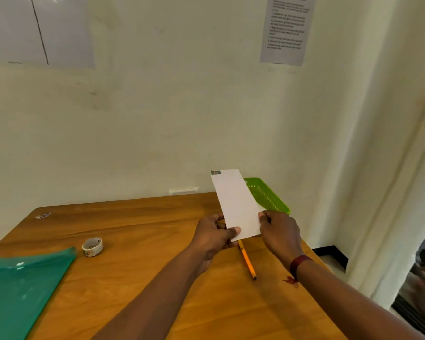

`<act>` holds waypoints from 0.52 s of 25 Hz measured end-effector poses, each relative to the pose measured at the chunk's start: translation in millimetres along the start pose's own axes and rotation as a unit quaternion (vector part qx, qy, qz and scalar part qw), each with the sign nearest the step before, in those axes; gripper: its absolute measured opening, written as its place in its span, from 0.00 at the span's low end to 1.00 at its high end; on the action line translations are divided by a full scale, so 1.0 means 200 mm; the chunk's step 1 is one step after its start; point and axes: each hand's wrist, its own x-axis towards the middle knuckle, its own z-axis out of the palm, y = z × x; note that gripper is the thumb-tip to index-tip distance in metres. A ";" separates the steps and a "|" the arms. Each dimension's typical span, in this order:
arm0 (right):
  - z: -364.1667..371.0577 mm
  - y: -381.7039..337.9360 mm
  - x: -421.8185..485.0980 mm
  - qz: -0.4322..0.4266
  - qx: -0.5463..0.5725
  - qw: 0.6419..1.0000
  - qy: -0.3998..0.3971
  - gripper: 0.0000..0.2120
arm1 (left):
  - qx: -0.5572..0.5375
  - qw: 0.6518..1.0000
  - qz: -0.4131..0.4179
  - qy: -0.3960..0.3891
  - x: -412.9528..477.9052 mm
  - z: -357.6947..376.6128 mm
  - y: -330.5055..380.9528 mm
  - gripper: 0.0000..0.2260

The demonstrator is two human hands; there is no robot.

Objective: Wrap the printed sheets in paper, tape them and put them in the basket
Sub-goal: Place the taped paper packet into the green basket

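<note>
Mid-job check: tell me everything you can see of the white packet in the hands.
The packet is a flat, narrow white paper rectangle, plain except for a small dark green mark at its top left corner. It is held nearly upright, top leaning left, above the table. The left hand pinches its lower left corner, thumb in front; the right hand pinches its lower right edge. It partly hides the green basket behind it.

Both hands (212,235) (279,231) hold white packet (236,204) upright before green basket (268,195)
</note>
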 end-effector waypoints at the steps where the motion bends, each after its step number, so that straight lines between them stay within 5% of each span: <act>1: -0.02 0.03 0.05 0.005 -0.005 1.000 -0.001 0.15 | 0.000 1.000 -0.002 0.002 0.05 0.04 0.01 0.22; 13: -0.04 0.26 0.55 0.059 0.019 0.998 0.023 0.11 | 0.062 0.997 -0.015 0.032 0.53 0.31 0.03 0.28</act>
